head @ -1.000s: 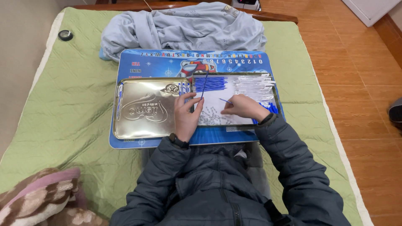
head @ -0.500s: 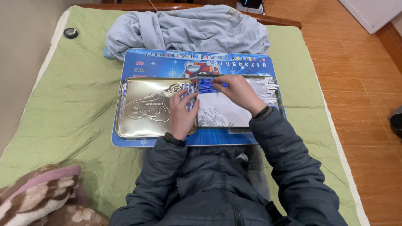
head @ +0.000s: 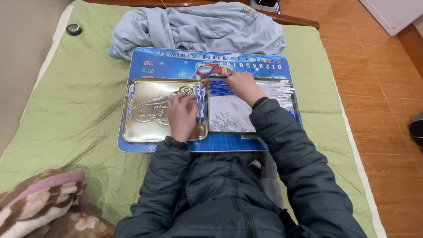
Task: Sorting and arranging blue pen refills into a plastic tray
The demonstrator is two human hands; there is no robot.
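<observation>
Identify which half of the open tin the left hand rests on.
The left hand rests on the embossed lid, left of the paper-lined half where the right hand works.

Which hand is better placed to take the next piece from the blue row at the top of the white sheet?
Right, probably. The right hand already rests at the blue row on the white sheet, while the left hand lies on the metal tin lid.

Hands at a tin on a blue lap board

My left hand (head: pixel 181 115) rests on the metal lid (head: pixel 152 110); at its two o'clock my right hand (head: pixel 243 86) touches blue pieces (head: pixel 219 88) in the open tin tray (head: pixel 282 115). The blue board (head: pixel 176 64) lies on the green bed (head: pixel 75 105).
</observation>
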